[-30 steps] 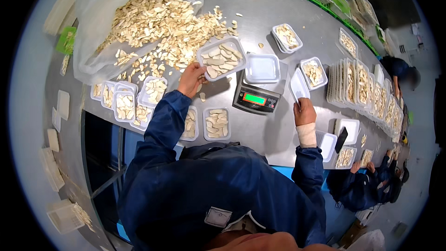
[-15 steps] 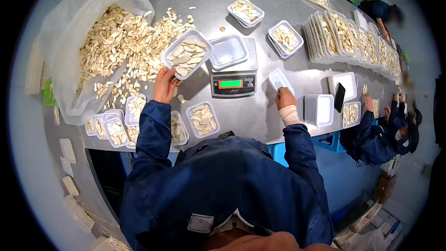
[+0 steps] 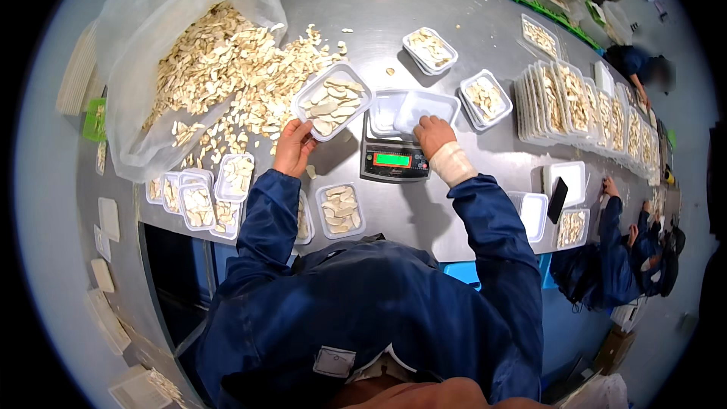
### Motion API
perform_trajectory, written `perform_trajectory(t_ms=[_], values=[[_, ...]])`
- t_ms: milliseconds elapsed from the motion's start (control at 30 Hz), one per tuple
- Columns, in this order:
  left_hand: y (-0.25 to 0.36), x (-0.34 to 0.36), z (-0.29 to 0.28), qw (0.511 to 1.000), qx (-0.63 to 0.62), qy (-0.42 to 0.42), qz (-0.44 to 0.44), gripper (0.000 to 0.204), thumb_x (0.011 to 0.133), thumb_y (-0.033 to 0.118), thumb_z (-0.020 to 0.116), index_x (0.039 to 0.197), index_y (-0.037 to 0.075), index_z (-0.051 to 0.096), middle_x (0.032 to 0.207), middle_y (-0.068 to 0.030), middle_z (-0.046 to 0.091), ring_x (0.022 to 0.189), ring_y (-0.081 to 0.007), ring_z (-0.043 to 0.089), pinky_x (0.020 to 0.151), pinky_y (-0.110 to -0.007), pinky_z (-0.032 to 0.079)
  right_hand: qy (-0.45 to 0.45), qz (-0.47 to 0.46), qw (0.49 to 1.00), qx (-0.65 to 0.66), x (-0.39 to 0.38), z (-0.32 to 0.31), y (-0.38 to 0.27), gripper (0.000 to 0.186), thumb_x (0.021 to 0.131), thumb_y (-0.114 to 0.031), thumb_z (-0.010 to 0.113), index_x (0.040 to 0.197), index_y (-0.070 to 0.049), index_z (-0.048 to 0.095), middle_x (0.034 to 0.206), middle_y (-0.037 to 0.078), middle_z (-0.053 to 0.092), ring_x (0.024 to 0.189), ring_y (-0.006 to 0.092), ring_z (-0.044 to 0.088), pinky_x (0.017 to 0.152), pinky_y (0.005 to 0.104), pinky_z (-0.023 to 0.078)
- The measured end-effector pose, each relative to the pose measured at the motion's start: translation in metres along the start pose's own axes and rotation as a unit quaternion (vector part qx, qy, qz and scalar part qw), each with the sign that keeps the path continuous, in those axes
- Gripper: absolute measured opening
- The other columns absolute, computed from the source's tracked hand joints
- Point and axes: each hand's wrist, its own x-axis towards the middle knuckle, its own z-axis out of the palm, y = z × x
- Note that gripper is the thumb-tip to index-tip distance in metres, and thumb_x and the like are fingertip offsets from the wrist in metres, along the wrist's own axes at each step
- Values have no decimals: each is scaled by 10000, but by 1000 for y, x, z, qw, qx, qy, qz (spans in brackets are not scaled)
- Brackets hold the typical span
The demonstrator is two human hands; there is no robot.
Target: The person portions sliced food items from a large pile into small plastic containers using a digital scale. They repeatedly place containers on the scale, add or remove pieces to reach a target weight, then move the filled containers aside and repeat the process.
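Observation:
My left hand (image 3: pixel 294 147) grips the near edge of a clear plastic tray (image 3: pixel 366 94) of pale dried slices, tilted above the table just left of the scale. Over the digital scale (image 3: pixel 395 170), my right hand (image 3: pixel 435 135) holds an empty plastic tray (image 3: pixel 438 105) by its near edge. This tray partly covers another empty tray (image 3: pixel 384 110) on the scale's platform. The scale's display glows green. A filled tray (image 3: pixel 362 224) rests on the table in front of me, left of the scale.
A large plastic bag (image 3: pixel 125 68) spills a heap of slices (image 3: pixel 219 60) at the left. Filled trays (image 3: pixel 198 206) cluster at the near left. Stacked trays stand beyond the scale, and long rows of filled trays (image 3: pixel 556 106) at the right. Co-workers (image 3: pixel 617 257) stand along the right.
My right hand has carried the empty tray left, from the table beside the scale to above the scale. My left hand still holds the filled tray. The view has shifted slightly.

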Motion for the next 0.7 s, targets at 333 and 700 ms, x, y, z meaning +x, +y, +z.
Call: perform_trajectory(t_ms=[333, 700], values=[[3, 6, 4, 1000, 19, -9, 3, 72, 828, 80, 533, 839, 50, 469, 855, -57, 558, 774, -141, 551, 665, -274, 461, 110, 61, 988, 89, -21, -50, 4, 177, 668, -86, 529, 834, -76, 591, 831, 70, 535, 771, 254, 520, 660, 342, 433], [-8, 16, 8, 998, 43, -46, -14, 121, 833, 95, 544, 889, 32, 458, 875, -66, 555, 775, -148, 554, 696, -294, 474, 114, 183, 970, 112, -89, -58, 18, 279, 651, 37, 540, 910, -50, 591, 922, 104, 559, 805, 286, 528, 703, 358, 442]])
